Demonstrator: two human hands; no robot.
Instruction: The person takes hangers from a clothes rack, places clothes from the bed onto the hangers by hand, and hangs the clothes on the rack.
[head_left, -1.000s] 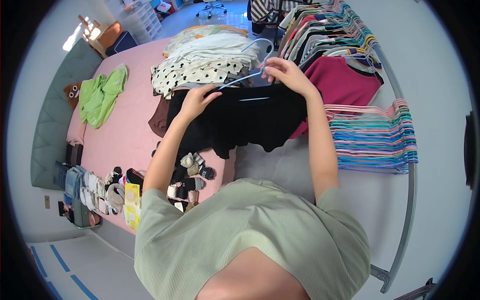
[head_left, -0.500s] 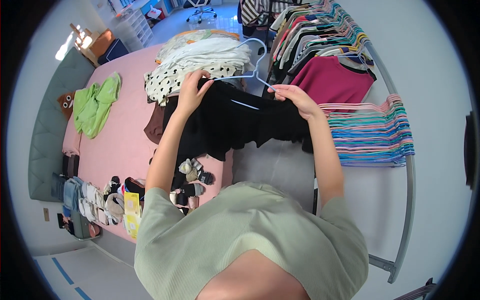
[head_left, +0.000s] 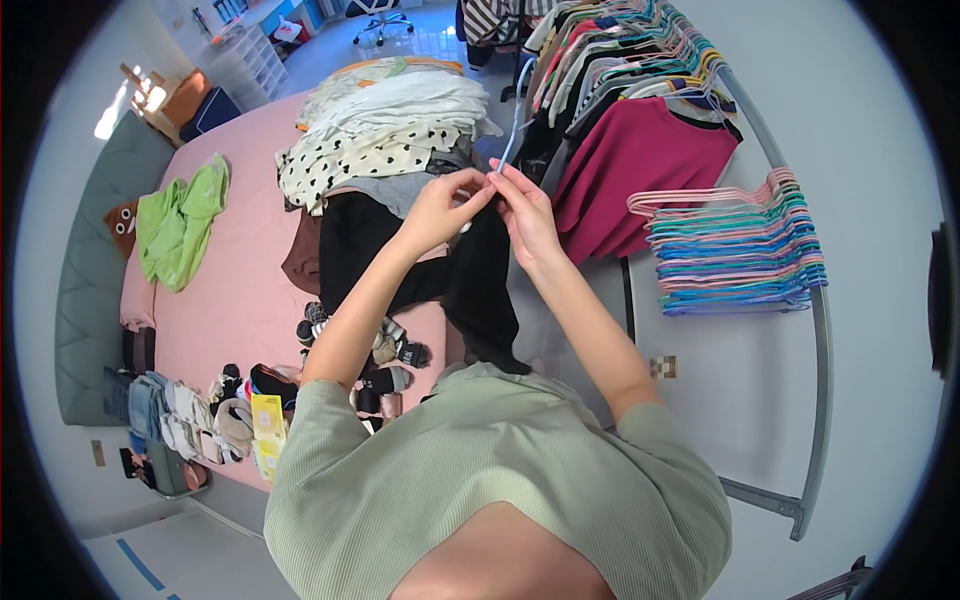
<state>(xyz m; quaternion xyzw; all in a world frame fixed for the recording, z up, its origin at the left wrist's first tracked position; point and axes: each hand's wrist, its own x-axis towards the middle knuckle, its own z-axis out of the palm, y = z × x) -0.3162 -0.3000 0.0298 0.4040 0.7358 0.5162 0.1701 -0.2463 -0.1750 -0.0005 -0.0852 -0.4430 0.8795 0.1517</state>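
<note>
A black garment (head_left: 484,290) hangs down in front of me on a light blue hanger (head_left: 516,118), seen almost edge-on with its hook upward. The fingers of my right hand (head_left: 530,222) are closed around the hanger just under the hook. Right beside it, my left hand (head_left: 440,212) pinches at the top of the garment, its fingertips meeting those of the right. What exactly lies between the left fingertips is partly hidden. Another black piece of clothing (head_left: 352,245) lies on the bed's edge behind my left forearm.
A pink bed (head_left: 240,240) on the left bears piled clothes (head_left: 400,110), a green garment (head_left: 180,225), rolled socks and folded items. To the right stands a metal rack (head_left: 820,400) with hung clothes, a magenta top (head_left: 645,175) nearest, and many bare hangers (head_left: 735,250).
My hands have come together from the garment's two shoulders. The hanger has turned from broadside to edge-on, and the black garment now hangs narrow and folded.
</note>
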